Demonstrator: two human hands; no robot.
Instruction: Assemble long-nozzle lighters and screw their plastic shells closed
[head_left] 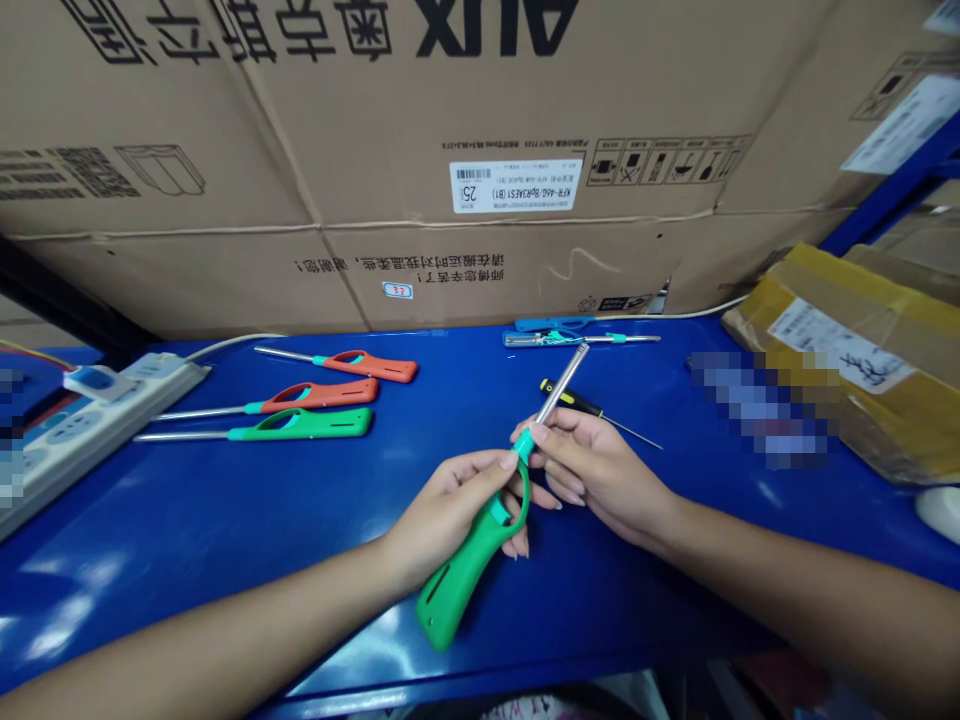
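A green long-nosed gas lighter (463, 572) with a teal collar and a silver metal tube is held up over the table, its tube slanting away to the upper right. My left hand (457, 505) is closed on it, thumb on the front of the green body near the trigger loop. The fingers of my right hand (589, 455) pinch the teal collar at the base of the tube. Just behind my right hand lies a screwdriver (574, 399) with a black and yellow handle. Farther back rests an opened blue lighter (551, 338), its inner parts showing.
To the left lie two orange lighters (386, 368) and another green lighter (330, 424) on the blue table (300, 520). A white power strip (97, 420) runs along the left side. Cardboard (390, 180) stands across the back; a yellow-taped parcel (862, 340) sits at right.
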